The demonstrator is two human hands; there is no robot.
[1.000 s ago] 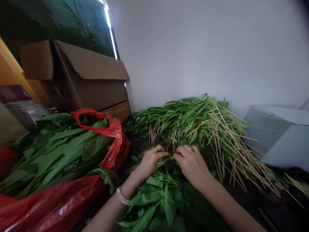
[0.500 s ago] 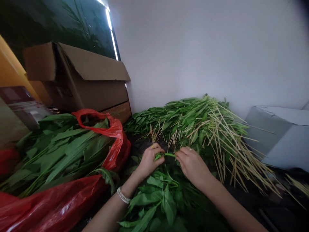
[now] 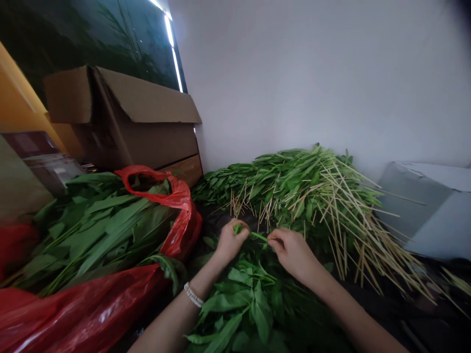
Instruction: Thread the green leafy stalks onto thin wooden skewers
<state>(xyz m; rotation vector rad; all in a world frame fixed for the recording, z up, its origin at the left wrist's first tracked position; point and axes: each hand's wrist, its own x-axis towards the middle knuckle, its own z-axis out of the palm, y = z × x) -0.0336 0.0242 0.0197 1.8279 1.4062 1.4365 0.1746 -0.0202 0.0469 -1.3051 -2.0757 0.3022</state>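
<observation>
Over a heap of leafy green stalks [image 3: 235, 306], my two hands face each other at mid-height. My left hand [image 3: 231, 241], with a beaded bracelet at the wrist, is closed on a small green piece of plant that peeks out between thumb and fingers. My right hand [image 3: 290, 248] pinches the right end of a thin green stem [image 3: 259, 237]. That stem spans the narrow gap between the hands; whether it joins the piece in my left fingers I cannot tell. Behind the hands lies a pile of leafy stalks with thin skewer-like sticks [image 3: 338, 211].
At left, a red plastic bag [image 3: 183, 206] bulges with long green leaves [image 3: 106, 230]. An open cardboard box [image 3: 147, 142] stands behind it, against a dark window. A pale box [image 3: 423, 201] is at the right, and a white wall [image 3: 312, 73] closes off the back.
The right-hand fingers have shifted slightly right and down, and the stem now slopes down toward them. The whole view has moved a little.
</observation>
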